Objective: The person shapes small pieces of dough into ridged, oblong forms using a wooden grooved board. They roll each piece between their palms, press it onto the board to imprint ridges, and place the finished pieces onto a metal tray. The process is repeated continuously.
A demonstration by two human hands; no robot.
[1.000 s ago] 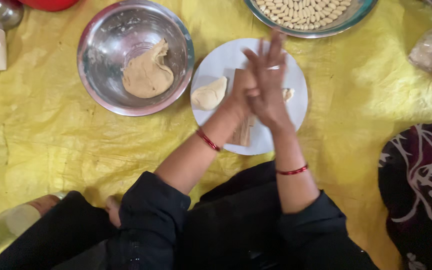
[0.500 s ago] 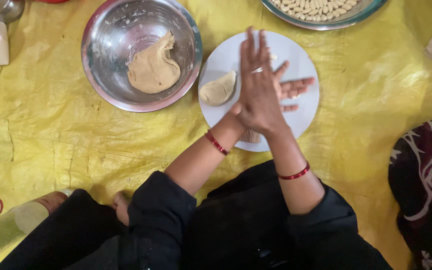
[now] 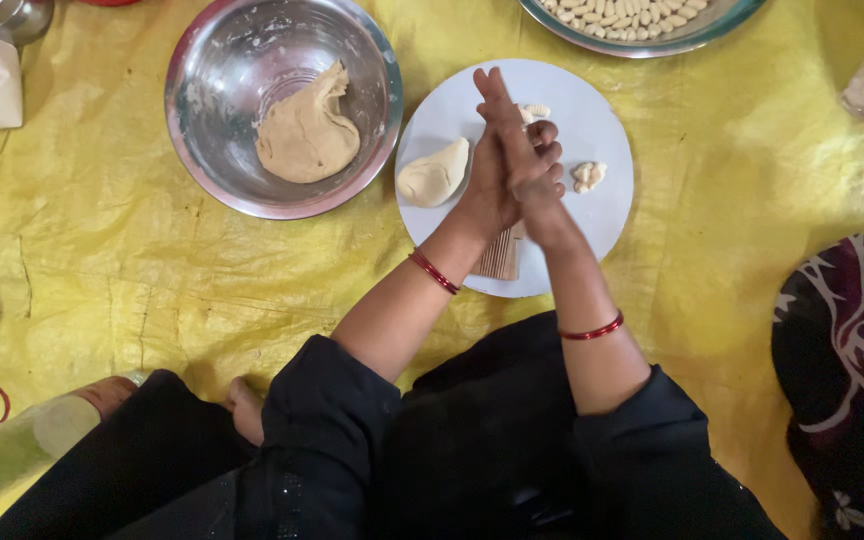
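Dough lump (image 3: pixel 435 174) lies on the white plate (image 3: pixel 607 215) beside both hands (image 3: pixel 512 160), pressed palm-to-palm, contents hidden.

The 1 head camera looks steeply down, close over the white plate (image 3: pixel 592 215) (no second view).

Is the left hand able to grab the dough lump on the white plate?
Probably yes: the left hand is pressed against the right hand right beside the dough lump, with nothing between them.

tray of pieces (image 3: pixel 642 25): cut by top edge | ridged board (image 3: pixel 502 258): mostly hidden
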